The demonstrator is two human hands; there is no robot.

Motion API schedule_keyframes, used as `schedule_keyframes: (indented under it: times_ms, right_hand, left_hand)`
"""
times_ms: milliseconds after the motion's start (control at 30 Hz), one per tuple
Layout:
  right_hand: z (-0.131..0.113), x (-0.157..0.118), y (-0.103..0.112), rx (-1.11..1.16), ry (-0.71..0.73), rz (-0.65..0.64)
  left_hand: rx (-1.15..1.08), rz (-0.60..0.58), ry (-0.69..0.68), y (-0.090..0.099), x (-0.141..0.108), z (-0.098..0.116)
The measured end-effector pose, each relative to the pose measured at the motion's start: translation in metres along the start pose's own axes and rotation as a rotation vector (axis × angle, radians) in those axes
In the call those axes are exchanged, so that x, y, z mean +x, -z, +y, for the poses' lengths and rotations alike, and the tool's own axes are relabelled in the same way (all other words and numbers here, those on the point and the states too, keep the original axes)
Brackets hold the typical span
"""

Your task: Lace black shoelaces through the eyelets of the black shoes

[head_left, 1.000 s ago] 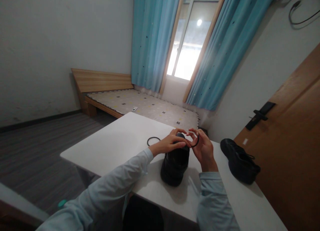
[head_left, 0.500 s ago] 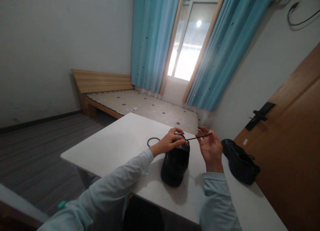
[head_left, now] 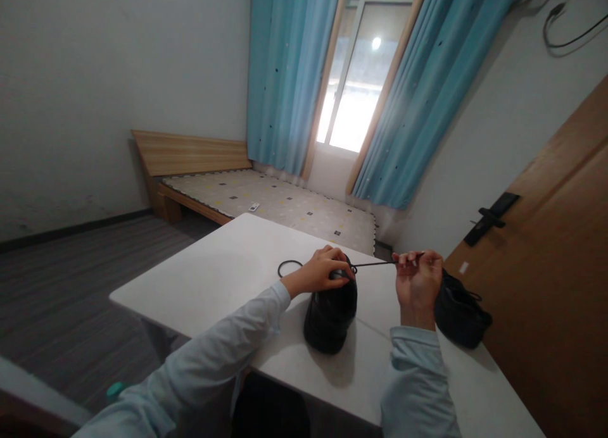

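A black shoe (head_left: 327, 321) stands on the white table (head_left: 199, 280), heel toward me. My left hand (head_left: 329, 267) lies over its upper near the lacing, fingers curled on the shoe and gripping it. From the shoe a black shoelace (head_left: 375, 264) runs out taut to the right. Its far part is pinched in the closed fingers of my right hand (head_left: 418, 276). Left of the shoe, another loop of lace (head_left: 285, 264) curves above the tabletop. The toe is hidden behind my left hand.
A second black shoe (head_left: 460, 311) sits at the table's right side, partly behind my right hand. Beyond the table is a bed (head_left: 275, 194) with a small white object (head_left: 254, 207) on it. A wooden door (head_left: 546, 267) stands at the right.
My right hand has moved to the right, drawing a longer length of lace out from the shoe, and its fingers have closed more. My left hand stays on the shoe.
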State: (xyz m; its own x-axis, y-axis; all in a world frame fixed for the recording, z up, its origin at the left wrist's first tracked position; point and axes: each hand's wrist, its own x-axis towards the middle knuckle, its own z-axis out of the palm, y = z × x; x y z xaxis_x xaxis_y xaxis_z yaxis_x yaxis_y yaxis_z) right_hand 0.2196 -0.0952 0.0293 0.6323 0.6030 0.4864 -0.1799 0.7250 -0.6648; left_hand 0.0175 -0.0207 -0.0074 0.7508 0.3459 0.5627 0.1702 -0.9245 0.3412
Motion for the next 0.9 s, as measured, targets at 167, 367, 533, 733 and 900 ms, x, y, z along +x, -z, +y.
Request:
schedule_keyframes:
  times_ms: [167,367,533,733,900]
  right_hand:
    - [-0.006,0.008,0.016,-0.017,0.071,0.121]
    - [-0.01,0.014,0.032,0.033,0.108,0.27]
    - [-0.008,0.015,0.034,-0.034,0.111,0.237]
    - [0.013,0.01,0.028,-0.776,-0.021,-0.119]
    - [0.027,0.0,0.018,-1.038,-0.149,-0.543]
  left_hand:
    - [0.006,0.013,0.003,0.001,-0.001,-0.001]
    - [0.01,0.013,0.02,0.004,-0.002,-0.003]
    - [0.0,0.019,-0.008,0.004,-0.003,-0.006]
    - [-0.007,0.018,-0.003,0.005,-0.004,-0.005]
    - [-0.005,0.005,0.006,0.007,-0.004,-0.003]
